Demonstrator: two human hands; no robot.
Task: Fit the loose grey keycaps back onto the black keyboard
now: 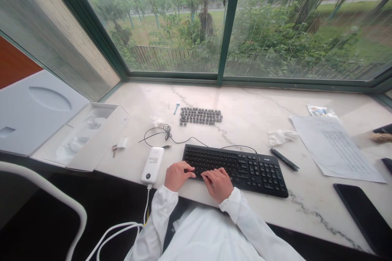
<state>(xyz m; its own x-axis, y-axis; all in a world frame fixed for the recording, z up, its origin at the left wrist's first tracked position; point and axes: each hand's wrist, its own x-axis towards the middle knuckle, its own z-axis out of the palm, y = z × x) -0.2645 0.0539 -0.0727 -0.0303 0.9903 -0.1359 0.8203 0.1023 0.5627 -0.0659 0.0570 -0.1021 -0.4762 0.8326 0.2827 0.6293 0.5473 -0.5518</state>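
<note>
A black keyboard [245, 169] lies slightly slanted near the front edge of the marble sill, its cable running off behind it. On its left and middle part the keys look smaller and flatter than on the number pad. My left hand [177, 176] rests at its front left edge, thumb and forefinger apart, the fingertips over the keys. Beside it, my right hand [219, 184] reaches over the lower middle keys with fingers stretched out and bent. No object shows in either hand. Loose dark keycaps [200, 116] are laid out in rows behind the keyboard.
Left of the keyboard lies a white power bank [153, 165] with a white cable. Farther left are a key [114, 151] and an open white box [92, 134]. A black pen [284, 160], printed paper [337, 147] and a phone [363, 216] lie right.
</note>
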